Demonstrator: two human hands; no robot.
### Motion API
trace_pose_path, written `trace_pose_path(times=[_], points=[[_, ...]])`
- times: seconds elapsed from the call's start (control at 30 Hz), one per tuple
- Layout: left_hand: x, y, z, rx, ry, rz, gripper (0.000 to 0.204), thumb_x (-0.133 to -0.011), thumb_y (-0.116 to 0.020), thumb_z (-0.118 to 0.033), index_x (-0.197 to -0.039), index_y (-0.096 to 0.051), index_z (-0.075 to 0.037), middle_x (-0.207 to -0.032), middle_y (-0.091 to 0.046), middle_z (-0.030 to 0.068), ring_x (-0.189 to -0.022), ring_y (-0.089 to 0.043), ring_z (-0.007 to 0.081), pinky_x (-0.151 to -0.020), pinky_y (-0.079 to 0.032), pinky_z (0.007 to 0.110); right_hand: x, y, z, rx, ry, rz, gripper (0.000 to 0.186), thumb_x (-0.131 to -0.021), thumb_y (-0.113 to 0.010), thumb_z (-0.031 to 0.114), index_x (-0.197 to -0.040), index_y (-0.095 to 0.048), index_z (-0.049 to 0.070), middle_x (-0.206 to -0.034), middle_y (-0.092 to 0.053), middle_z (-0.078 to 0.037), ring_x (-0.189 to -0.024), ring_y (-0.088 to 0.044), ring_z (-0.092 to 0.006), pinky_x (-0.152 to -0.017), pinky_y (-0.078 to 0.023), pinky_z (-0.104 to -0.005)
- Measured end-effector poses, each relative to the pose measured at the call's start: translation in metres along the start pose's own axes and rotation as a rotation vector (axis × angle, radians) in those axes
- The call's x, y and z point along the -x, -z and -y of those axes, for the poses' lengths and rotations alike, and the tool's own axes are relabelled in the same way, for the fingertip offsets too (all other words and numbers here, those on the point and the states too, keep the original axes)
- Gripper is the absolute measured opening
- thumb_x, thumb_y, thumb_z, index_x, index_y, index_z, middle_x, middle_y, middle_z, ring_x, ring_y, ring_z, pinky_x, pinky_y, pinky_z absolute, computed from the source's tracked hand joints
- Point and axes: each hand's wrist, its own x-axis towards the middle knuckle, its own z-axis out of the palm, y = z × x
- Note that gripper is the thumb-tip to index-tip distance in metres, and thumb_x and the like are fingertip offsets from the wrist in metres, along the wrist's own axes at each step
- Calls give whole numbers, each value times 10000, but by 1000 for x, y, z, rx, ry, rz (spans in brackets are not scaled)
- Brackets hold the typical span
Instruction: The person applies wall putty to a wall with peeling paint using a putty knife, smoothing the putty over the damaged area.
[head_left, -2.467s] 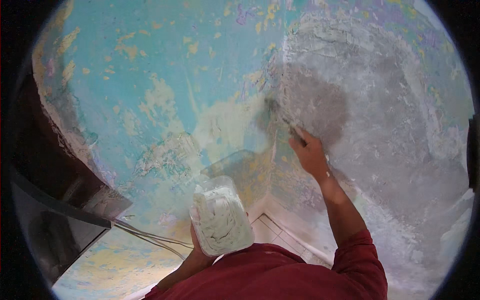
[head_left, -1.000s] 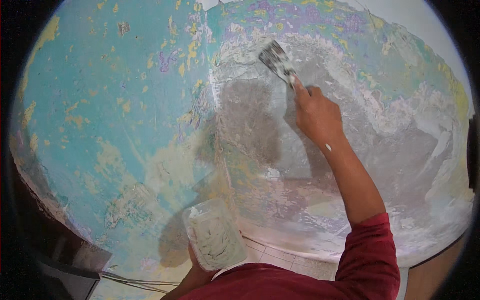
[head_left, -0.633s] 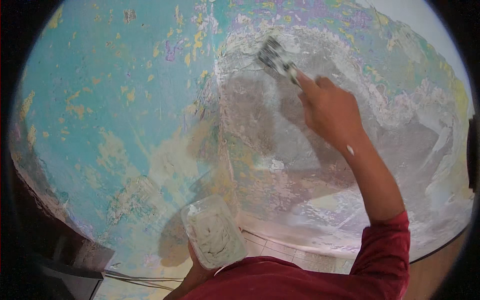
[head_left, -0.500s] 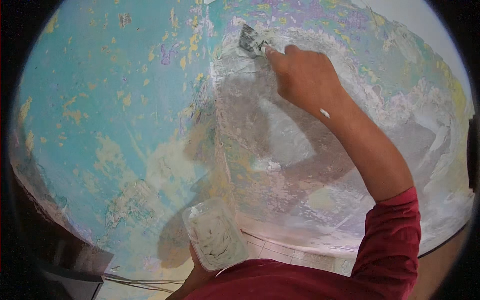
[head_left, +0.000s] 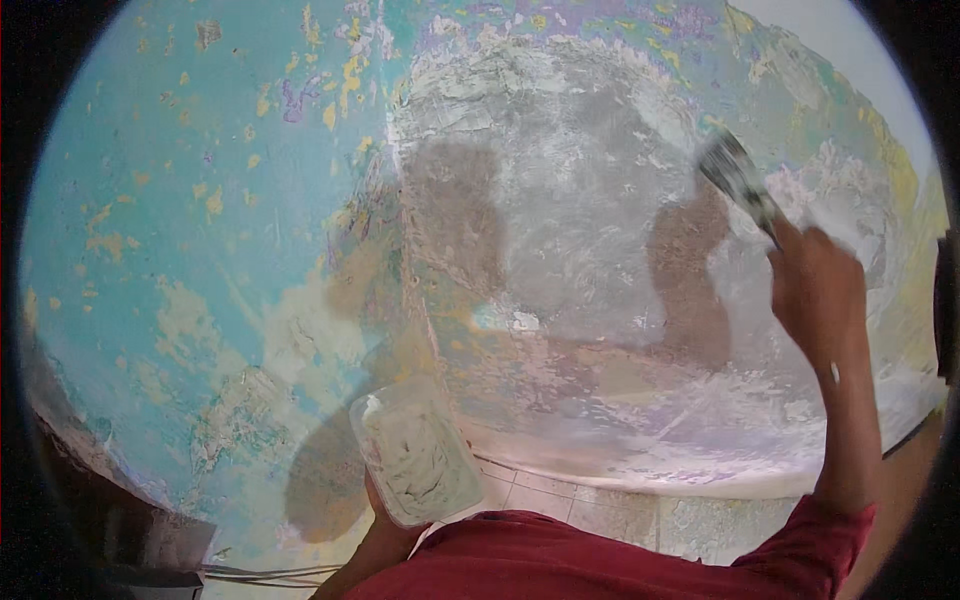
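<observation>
My right hand (head_left: 818, 290) is closed round the handle of a putty knife (head_left: 742, 178), whose wide blade points up and left in front of the wall. White filler smears the blade and handle. Whether the blade touches the wall, I cannot tell. Down by my body, my left hand (head_left: 392, 532) holds a clear plastic tub (head_left: 415, 450) from beneath, its fingers mostly hidden. Whitish filler (head_left: 420, 465) with streaked marks lies inside the tub. Behind the knife, a large grey-white patch of spread filler (head_left: 580, 180) covers the right part of the wall.
The wall on the left has flaking turquoise paint (head_left: 150, 200) with yellow and purple spots. A vertical corner line (head_left: 408, 250) separates it from the patched side. Pale floor tiles (head_left: 560, 500) show under the wall. At lower left, cables (head_left: 270, 575) run from a dark box-like object (head_left: 150, 585).
My right hand has swung the putty knife from the upper middle of the patch over to its right side, and lower. The tub sits slightly further left in the view, still in my left hand.
</observation>
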Motion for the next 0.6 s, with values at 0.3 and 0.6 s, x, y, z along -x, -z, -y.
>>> trace_pose_path(times=[0.3,0.6], points=[[13,10,-5,51,-105,-48,832,-912,-466,-690,-1524,-397,-131,-1471,-473,247,-1328,-467,501,-1075,-393,670,159,-119,19,-1564,-704,275,488,-922,-668,242,-1338,-589,0,-715,-534,37,-544,-428,-52,-478,-340,-239],[35,-11,11,210,-252,14,820,-923,-451,-679,-1506,-408,-103,-1410,-521,259,-1261,-533,482,-1028,-444,652,106,-166,213,-2485,-293,635,185,-958,-615,174,-1087,-593,42,-694,-533,3,-511,-449,-95,-447,-345,-251]])
